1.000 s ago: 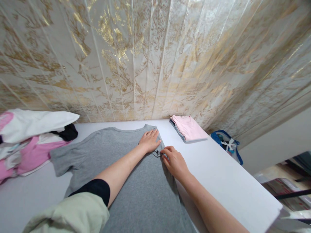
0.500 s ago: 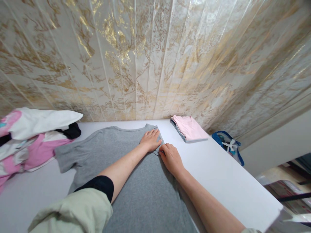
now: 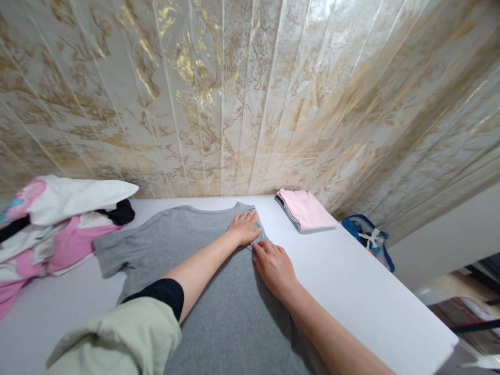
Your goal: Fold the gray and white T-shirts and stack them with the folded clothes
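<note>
A grey T-shirt (image 3: pixel 230 317) lies spread on the white table, its neckline toward the curtain and one sleeve stretched out to the left. On the right side no sleeve sticks out; the fabric there looks turned inward. My left hand (image 3: pixel 242 229) rests flat on the right shoulder of the shirt with its fingers spread. Just below and to the right, my right hand (image 3: pixel 275 265) lies on the shirt's side edge, fingers stretched over the fabric and close to my left thumb. A small dark crease shows between the two hands.
A heap of pink, white and black clothes (image 3: pixel 74 229) sits at the left. Folded garments, a pink one (image 3: pixel 307 209) on top, lie at the back right of the table (image 3: pixel 363 297). Beyond its right edge stands a blue-rimmed bag (image 3: pixel 367 237). A gold-patterned curtain (image 3: pixel 219 104) hangs behind.
My right hand has gone from pinching the shirt's edge to lying flatter, with its fingers straightened. My left hand stays on the shoulder. The view has shifted slightly.
</note>
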`<state>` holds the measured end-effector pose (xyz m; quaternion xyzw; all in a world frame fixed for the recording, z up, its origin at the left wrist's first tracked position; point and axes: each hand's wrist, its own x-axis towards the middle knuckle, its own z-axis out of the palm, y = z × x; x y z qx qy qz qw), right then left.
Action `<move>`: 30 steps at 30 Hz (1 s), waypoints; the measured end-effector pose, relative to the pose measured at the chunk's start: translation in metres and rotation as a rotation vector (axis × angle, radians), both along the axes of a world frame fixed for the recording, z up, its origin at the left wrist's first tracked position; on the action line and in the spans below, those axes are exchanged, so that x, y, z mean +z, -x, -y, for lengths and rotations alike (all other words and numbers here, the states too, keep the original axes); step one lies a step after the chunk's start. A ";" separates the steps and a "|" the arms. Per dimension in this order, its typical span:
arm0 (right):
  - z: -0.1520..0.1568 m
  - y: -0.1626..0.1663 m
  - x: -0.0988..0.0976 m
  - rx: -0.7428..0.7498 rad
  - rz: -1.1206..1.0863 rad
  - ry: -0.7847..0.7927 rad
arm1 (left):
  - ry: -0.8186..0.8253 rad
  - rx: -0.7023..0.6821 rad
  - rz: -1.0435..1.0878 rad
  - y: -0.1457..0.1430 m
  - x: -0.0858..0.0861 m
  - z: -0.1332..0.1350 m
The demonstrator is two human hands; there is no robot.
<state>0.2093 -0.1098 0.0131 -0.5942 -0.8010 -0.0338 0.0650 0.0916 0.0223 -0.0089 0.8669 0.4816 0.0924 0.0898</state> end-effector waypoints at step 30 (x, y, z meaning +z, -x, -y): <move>-0.116 0.048 -0.018 -0.151 -0.211 0.131 | -0.042 0.025 0.083 0.042 -0.008 0.078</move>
